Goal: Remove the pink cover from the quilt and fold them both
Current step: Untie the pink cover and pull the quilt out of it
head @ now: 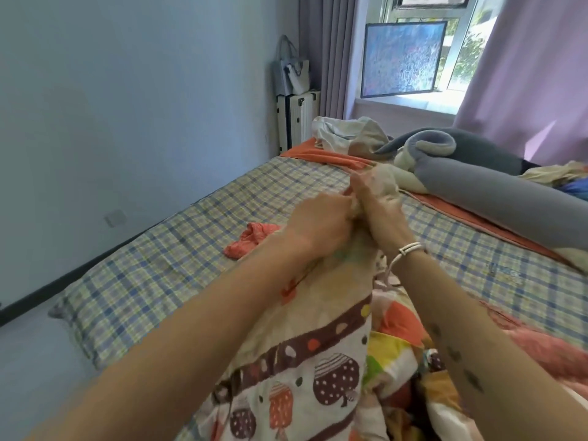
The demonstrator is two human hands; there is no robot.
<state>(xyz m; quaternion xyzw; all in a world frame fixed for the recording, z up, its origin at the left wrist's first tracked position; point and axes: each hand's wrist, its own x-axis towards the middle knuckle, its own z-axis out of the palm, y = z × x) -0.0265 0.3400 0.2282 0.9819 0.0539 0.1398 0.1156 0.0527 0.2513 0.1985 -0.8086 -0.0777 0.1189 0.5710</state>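
Quilt (302, 329) stretches lengthwise from me up to left hand (318, 226) and right hand (377, 202), both pinching its bunched far corner.

A pale corded bracelet (410, 249) with a dangling strand circles the right wrist, and small dark marks (453, 353) dot that bare forearm.

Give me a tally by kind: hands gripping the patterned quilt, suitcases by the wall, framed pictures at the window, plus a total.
Hands gripping the cream mushroom-patterned quilt: 2, left hand and right hand
White ribbed hard-shell suitcase: 1
Black-framed blue picture: 1
Total: 4
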